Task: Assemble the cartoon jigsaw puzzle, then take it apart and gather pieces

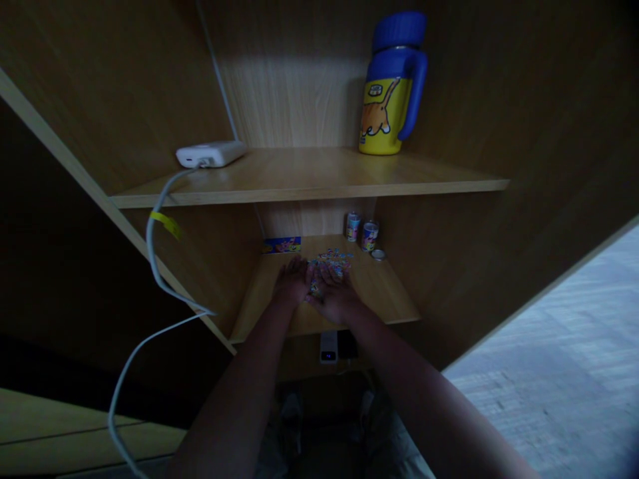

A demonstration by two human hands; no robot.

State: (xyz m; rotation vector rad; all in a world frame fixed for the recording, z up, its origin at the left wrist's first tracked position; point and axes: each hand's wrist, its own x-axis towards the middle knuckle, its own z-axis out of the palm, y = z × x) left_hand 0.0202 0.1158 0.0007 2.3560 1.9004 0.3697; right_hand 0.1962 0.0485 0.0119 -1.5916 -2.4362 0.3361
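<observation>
A loose heap of small multicoloured pieces (335,255), which look like jigsaw puzzle pieces, lies on the lower shelf board (384,289). At the left edge of the heap is my left hand (292,283), palm down with its fingers stretched forward. My right hand (334,294) rests over the near part of the pieces, fingers spread and touching them. Some pieces show between the two hands. What lies under the palms is hidden.
Behind the heap stand two small printed cans (353,227), with a round metal lid (378,255) nearby. A blue printed card (282,245) lies back left. The upper shelf (304,176) holds a yellow-blue flask (387,100) and a white device (212,154) with a dangling cable (150,246).
</observation>
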